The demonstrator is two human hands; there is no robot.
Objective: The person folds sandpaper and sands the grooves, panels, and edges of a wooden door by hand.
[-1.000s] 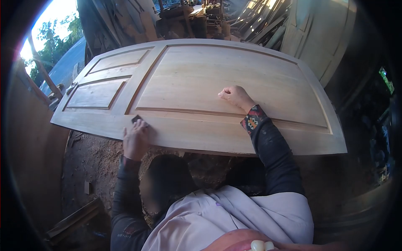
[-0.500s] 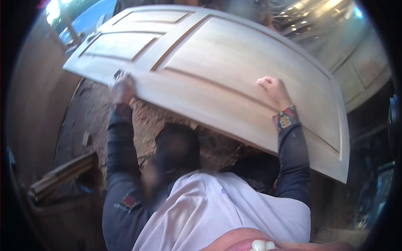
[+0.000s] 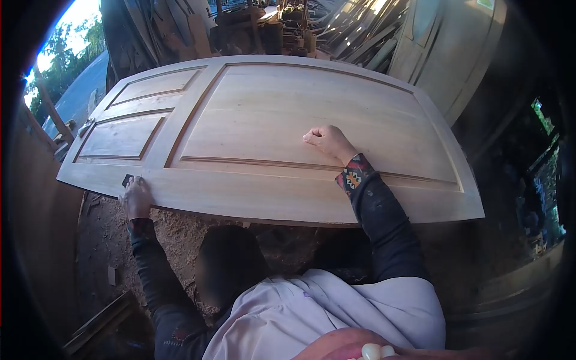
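A pale wooden door [image 3: 258,191] with recessed panels lies flat in front of me. My left hand [image 3: 137,197] is at its near edge, left of the middle, with the fingers closed on a small dark block [image 3: 127,179] against the frame board. Over the large panel [image 3: 252,114], my right hand [image 3: 327,141] is closed with fingertips pinched together; whatever it may hold is hidden.
Wood shavings [image 3: 174,240] cover the ground below the near edge. Scrap boards [image 3: 372,36] are stacked behind the door, and another panelled door [image 3: 453,54] leans at the back right. Wooden strips [image 3: 99,324] lie at the lower left.
Compared with a second ago, my left hand has slid left along the near board with the dark block. My right hand stays closed over the large panel. The view swung and came back.
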